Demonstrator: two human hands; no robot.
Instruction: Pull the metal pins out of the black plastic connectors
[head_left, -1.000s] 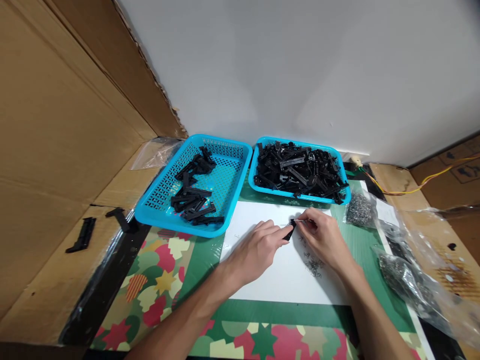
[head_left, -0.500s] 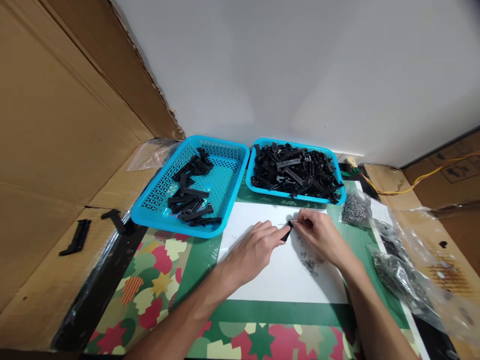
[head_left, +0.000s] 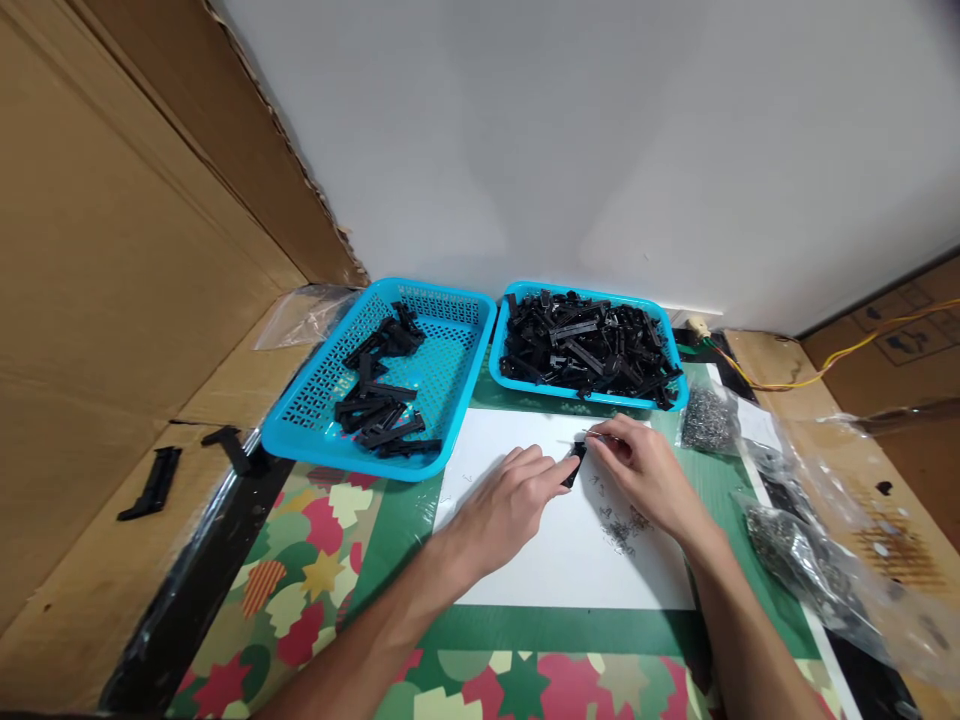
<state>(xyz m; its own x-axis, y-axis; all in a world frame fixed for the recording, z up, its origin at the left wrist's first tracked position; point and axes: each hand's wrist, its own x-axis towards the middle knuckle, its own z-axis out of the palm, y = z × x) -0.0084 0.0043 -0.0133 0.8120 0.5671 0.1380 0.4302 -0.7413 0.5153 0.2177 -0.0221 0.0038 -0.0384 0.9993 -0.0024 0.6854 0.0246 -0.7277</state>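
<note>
On the white sheet (head_left: 510, 575), my left hand (head_left: 517, 495) holds a small black plastic part (head_left: 574, 468) with its fingers closed on the left side of it. My right hand (head_left: 634, 462) pinches a thin metal tool (head_left: 596, 434), perhaps tweezers, whose tip is at the far end of the part. Whether the tip touches a piece there is too small to tell. A loose heap of tiny metal pieces (head_left: 621, 532), springs or clips by their look, lies below my right hand.
A blue basket (head_left: 352, 462) at the left holds several black parts; another blue basket (head_left: 555, 388) is heaped with them. Plastic bags of small metal pieces (head_left: 795, 555) lie at the right. Two black parts (head_left: 154, 482) rest on cardboard at the left. A yellow cable (head_left: 832, 372) runs rightward.
My right hand has shifted slightly to the right, and the metal tool's tip has moved a little up and away from the black part. My left hand stays on the part.
</note>
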